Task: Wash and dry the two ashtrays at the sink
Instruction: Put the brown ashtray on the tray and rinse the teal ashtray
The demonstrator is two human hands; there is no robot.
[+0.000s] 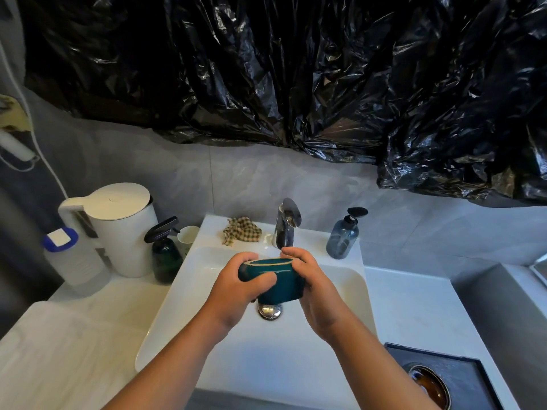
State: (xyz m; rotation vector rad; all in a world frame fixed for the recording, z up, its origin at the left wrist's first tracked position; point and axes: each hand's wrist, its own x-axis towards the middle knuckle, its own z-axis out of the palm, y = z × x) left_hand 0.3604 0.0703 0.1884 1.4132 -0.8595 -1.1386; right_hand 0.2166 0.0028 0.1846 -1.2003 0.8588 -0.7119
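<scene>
A person stands at a white sink (296, 365) with a teal ashtray (278, 279) held above the basin, just below the spout of the tap (285, 226) and over the drain (269, 310). The left hand (236, 279) wraps its fingers round the left side with the thumb laid across the near wall; the right hand (310, 279) curls round the right side, fingertips close under the spout. The ashtray is tipped slightly, its mouth facing up and away towards the wall, and its wider span runs left to right between the hands. Whether water is running cannot be told. The likely risks: a wet, glazed piece could slide out of the grip and chip on the basin or drain, or its far rim could knock the spout if lifted. A checked cloth (242, 230) lies on the back ledge left of the tap, a soap bottle (343, 236) to its right. The second ashtray (429, 386), amber, waits in a dark tray on the counter (408, 306) at lower right, well apart.
</scene>
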